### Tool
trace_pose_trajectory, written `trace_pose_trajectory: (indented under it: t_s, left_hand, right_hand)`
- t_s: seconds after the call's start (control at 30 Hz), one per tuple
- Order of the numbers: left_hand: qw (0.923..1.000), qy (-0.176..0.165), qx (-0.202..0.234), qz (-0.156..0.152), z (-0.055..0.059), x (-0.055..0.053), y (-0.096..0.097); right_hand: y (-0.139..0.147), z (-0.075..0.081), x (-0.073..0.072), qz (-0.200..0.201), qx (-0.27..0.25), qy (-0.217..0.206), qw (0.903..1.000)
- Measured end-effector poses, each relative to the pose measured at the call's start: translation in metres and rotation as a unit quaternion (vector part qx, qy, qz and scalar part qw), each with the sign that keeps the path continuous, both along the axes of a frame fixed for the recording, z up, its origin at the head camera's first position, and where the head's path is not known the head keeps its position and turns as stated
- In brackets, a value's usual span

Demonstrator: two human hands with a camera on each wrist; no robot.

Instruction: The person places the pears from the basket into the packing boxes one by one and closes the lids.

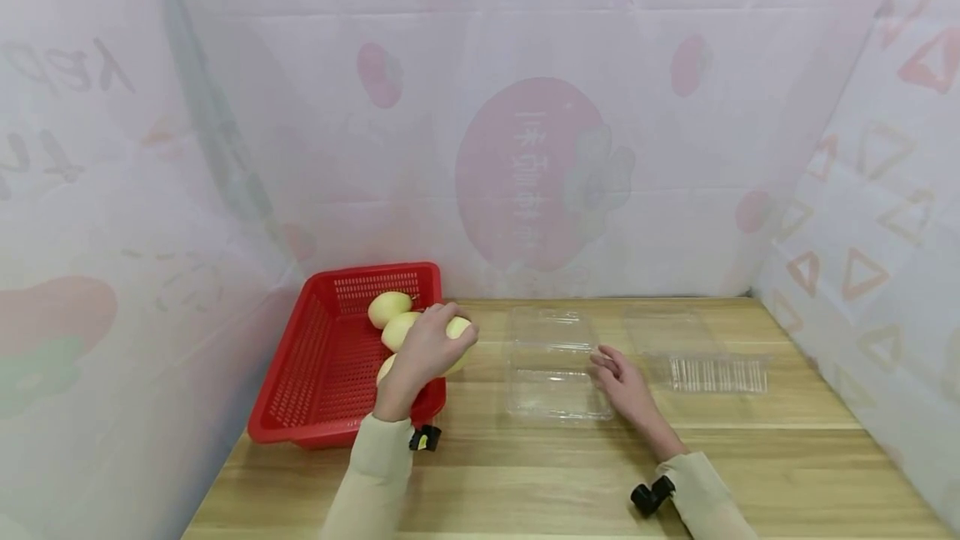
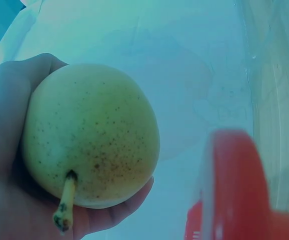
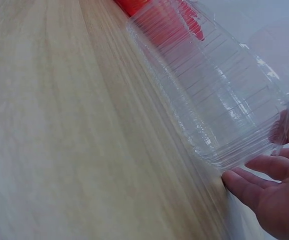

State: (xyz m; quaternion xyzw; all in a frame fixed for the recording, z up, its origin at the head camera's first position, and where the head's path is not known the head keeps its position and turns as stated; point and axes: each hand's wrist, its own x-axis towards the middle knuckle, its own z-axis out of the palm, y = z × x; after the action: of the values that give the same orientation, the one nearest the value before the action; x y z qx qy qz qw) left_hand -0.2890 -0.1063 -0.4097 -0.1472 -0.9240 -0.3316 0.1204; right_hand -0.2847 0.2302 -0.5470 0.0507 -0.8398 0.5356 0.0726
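Note:
My left hand grips a pale yellow-green pear above the right rim of the red basket. Brown speckles and a short stem show on that pear in the left wrist view; my fingers curl round its side. Inside the basket lie other pears, partly hidden by my left hand. Out on the wooden table, a clear plastic container stands with its lid folded back. My right hand holds that container at its right edge, a fingertip showing through the plastic in the right wrist view.
A second clear plastic container, with ridged walls, stands farther right on the table. Printed white cloth hangs behind and along both sides. Small black wrist cameras are strapped near both sleeves.

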Motion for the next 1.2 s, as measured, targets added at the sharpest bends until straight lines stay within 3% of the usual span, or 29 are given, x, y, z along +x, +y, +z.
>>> trace_pose_trajectory:
  t_s: [0.4,1.2]
  left_hand:
    - [0.9996,-0.010,0.013,-0.022,0.006,-0.003,0.033]
    - [0.9967,-0.019,0.053,-0.058,-0.015,-0.005,0.089]
  right_hand:
    - [0.000,0.000,-0.002,-0.003,-0.011,-0.012,0.9999]
    - [0.000,-0.003,-0.002,0.002,-0.030,-0.010,0.9995]
